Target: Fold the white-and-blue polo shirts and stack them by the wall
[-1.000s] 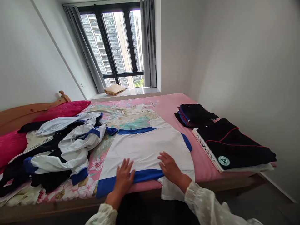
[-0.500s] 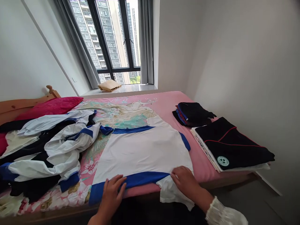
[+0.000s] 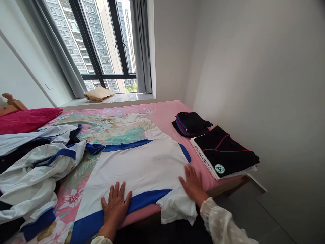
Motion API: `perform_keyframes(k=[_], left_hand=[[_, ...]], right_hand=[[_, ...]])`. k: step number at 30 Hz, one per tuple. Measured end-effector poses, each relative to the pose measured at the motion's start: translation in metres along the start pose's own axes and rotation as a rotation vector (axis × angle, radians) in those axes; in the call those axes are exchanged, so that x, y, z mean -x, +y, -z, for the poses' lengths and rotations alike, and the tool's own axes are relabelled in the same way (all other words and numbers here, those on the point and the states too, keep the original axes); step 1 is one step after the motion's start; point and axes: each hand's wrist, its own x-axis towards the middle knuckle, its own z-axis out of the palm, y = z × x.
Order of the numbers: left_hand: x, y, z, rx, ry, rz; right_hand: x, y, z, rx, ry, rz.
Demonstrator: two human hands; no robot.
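A white shirt with blue bands (image 3: 142,162) lies spread flat on the pink floral bed sheet (image 3: 165,115). My left hand (image 3: 115,205) rests flat with fingers spread on the shirt's near blue band. At the shirt's right edge my right hand (image 3: 193,183) lies flat and open, beside the white sleeve (image 3: 177,210) that hangs over the bed's front edge. Both wrists wear white lace cuffs.
A heap of white, blue and black clothes (image 3: 30,169) covers the bed's left side. Folded black garments (image 3: 224,154) and a smaller dark folded stack (image 3: 190,123) lie at the right, near the wall. A red pillow (image 3: 25,118) is at the back left, with a window (image 3: 101,44) beyond.
Both hands slid over the shirt: the right one went out to its right edge, the left stayed on the blue band. The view swung to the right.
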Motion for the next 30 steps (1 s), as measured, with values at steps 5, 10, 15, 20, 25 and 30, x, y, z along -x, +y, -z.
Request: perform_keyframes(k=[5, 10, 15, 20, 25, 30], left_hand=[[-0.001, 0.003, -0.001, -0.030, 0.021, 0.024], [0.002, 0.000, 0.003, -0.021, -0.029, 0.029], [0.002, 0.005, 0.021, 0.052, -0.148, 0.048], [-0.021, -0.012, 0.033, 0.124, -0.209, -0.041], [-0.057, -0.103, 0.032, 0.027, -0.162, 0.125], [-0.090, -0.157, 0.037, -0.014, -0.069, 0.173]], right_hand=[[0.006, 0.039, 0.013, 0.014, 0.177, -0.164], [0.011, -0.063, 0.026, -0.169, 0.174, 0.316], [-0.009, -0.133, 0.018, -0.120, -0.026, 0.644], [-0.037, -0.112, -0.014, -0.012, -0.020, 0.554], [-0.039, -0.102, -0.031, -0.009, 0.077, 0.589], [-0.039, -0.106, -0.037, -0.012, 0.141, 0.587]])
